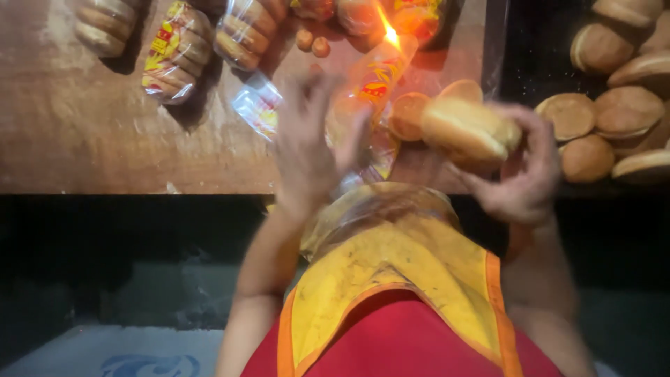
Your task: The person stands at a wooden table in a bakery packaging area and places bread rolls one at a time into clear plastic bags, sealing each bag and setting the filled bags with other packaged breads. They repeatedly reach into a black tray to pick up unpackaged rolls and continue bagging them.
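Fingers of the right hand (520,174) curl around a stack of round golden-brown bread buns (469,129), held above the wooden tabletop (91,132) edge. The left hand (310,150) (blurred) has its fingers spread against a clear printed plastic bag (370,91). Loose buns (614,119) lie well right.

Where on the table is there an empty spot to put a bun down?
The bare wooden table at the near left, below the bagged buns, is free. It is crowded by the right hand holding a bun, by the loose buns at right, and around the left hand at the plastic bag.
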